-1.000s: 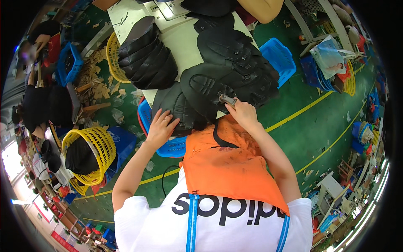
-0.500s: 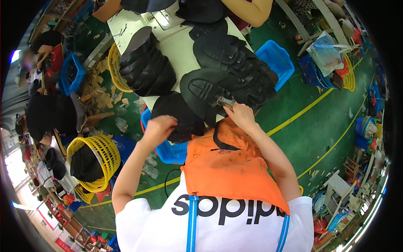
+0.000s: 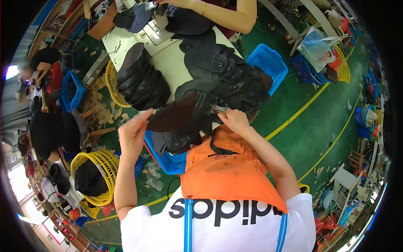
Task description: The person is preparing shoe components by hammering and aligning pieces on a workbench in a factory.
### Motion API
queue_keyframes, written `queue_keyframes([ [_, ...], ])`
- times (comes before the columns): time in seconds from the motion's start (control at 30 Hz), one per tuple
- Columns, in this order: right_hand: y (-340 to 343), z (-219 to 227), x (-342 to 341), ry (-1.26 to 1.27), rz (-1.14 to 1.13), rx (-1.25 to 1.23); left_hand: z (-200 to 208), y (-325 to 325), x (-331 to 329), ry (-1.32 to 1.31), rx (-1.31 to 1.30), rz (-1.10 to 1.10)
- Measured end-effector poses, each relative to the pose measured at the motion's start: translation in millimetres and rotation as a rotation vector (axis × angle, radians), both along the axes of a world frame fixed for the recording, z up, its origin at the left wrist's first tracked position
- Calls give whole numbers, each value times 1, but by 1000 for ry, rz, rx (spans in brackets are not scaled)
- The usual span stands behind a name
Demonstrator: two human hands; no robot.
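My left hand (image 3: 133,131) is closed on the edge of a black shoe upper (image 3: 174,116), lifted and tilted so its dark brown underside shows. More black shoe uppers (image 3: 177,140) lie just below it, by my orange apron (image 3: 235,172). In my right hand (image 3: 235,121) is a small metal-ended tool (image 3: 218,110); its exact kind is unclear. That hand rests beside a spread pile of black shoe uppers (image 3: 222,67) with lace loops. A stack of curved black pieces (image 3: 142,80) stands left of it on the pale table (image 3: 178,65).
Across the table another person's arm (image 3: 228,17) reaches in beside a sewing machine (image 3: 157,31). Blue baskets (image 3: 268,67) stand at the table's right and under its near left edge. A yellow basket (image 3: 96,174) with black material is at my left. Scraps litter the green floor (image 3: 289,147).
My left hand has risen leftward, lifting and turning over the black shoe upper. My right hand, with the tool, has shifted slightly. The other person's hand has come into view at the sewing machine.
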State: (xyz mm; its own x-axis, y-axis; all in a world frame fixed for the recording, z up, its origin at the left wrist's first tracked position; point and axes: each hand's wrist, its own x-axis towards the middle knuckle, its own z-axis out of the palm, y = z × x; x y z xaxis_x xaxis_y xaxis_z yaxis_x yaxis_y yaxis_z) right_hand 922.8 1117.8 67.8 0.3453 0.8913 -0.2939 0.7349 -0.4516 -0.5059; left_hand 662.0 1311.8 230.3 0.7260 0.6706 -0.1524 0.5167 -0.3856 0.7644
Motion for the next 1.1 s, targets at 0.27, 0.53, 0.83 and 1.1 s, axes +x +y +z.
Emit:
queue_keyframes([
  [0.27,-30,5,-1,17,-17,83,-116,-73,81,-10,602,-249],
  [0.53,-30,25,9,39,-62,57,-174,-49,90,69,500,-658],
  [0.83,-5,7,24,-38,82,-20,-202,-46,95,2,490,-716],
  [1.1,15,32,-2,-83,39,-269,-209,-50,95,-52,477,-644],
])
